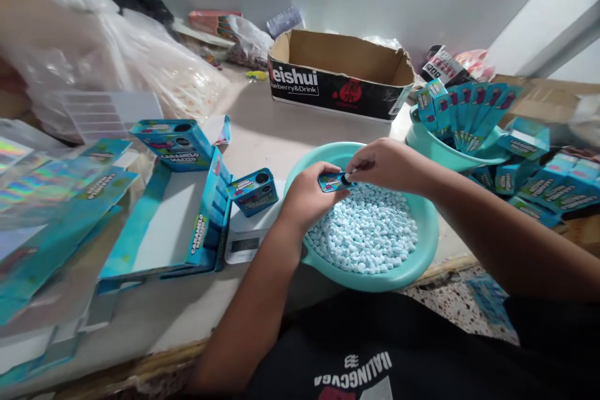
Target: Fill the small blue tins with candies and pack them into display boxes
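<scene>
My left hand [307, 195] is closed round a small blue candy box [330, 182], held over a turquoise basin [430, 234]. In the basin lies a heap of pale blue candies [368, 231]. My right hand [375, 165] pinches at the box's right end, by a dark round spot. A small whitish bit shows at its fingertips; I cannot make out what it is. Left of the basin, another blue candy box [253, 192] stands on a white scale [242, 247]. Beside that is an open blue display box [162, 219] with a candy box [175, 144] at its back end.
An open black carton [337, 84] stands behind the basin. At right, a second turquoise basin [450, 153] holds flat blue cartons, with several candy boxes [557, 184] piled beside it. Blue cardboard sheets [60, 225] and a large plastic bag [140, 56] take up the left side.
</scene>
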`<state>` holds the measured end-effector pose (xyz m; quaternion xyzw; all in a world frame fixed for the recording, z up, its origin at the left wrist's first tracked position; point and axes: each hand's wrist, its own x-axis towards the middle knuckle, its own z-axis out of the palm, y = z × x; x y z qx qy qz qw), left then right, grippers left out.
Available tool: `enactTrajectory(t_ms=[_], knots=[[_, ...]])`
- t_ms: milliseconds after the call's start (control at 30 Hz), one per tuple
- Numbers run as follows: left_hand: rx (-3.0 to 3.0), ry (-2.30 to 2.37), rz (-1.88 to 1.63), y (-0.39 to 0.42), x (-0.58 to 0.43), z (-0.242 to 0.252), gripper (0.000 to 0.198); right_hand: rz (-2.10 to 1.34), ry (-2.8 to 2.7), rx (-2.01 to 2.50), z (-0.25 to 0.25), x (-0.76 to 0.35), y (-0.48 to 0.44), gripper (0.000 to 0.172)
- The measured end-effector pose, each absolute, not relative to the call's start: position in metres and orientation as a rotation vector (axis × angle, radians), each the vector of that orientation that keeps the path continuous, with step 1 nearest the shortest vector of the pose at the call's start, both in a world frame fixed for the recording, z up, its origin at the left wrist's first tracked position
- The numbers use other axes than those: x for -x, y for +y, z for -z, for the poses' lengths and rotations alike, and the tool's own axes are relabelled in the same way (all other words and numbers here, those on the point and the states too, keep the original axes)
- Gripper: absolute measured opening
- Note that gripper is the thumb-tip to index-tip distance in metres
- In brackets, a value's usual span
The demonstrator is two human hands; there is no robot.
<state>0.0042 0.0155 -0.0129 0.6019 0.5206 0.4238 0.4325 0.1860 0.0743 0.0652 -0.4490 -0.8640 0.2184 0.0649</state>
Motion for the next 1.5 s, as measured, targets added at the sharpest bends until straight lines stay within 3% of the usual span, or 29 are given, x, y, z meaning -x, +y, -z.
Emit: enactTrajectory(t_ms=[267,467,633,700,867,967,1200,1500], knots=[[-1.484,1.302,-1.057,0.015,-0.004,0.014,0.037,-0.872,-2.412,1.39,-0.062,-0.183,0.07,0.022],[-1.539,1.334,-1.089,0.012,-0.005,0.014,0.035,-0.659,-2.37,1.481,-0.03,-0.223,0.082,0.023],[-1.609,1.459,-1.074,0.008,-0.005,0.012,0.025,-0.812,-2.973,1.551,0.004,-0.225,0.051,0.077],[-1.65,1.456,-1.039,0.008,-0.006,0.011,0.022,-0.797,-3.093,1.517,0.004,-0.216,0.037,0.072],[-1.702,1.38,-1.055,0.009,-0.006,0.012,0.019,-0.89,-3.087,1.465,-0.004,-0.205,0.029,0.027],[-1.76,1.293,-1.102,0.01,-0.005,0.013,0.017,-0.908,-3.044,1.5,-0.006,-0.211,0.04,0.015],[-1.682,1.291,-1.068,0.012,-0.006,0.012,0.029,-0.524,-2.625,1.57,-0.051,-0.206,0.069,0.02],[-1.626,1.237,-1.105,0.012,-0.006,0.014,0.04,-0.647,-2.447,1.446,-0.047,-0.19,0.058,0.032]])
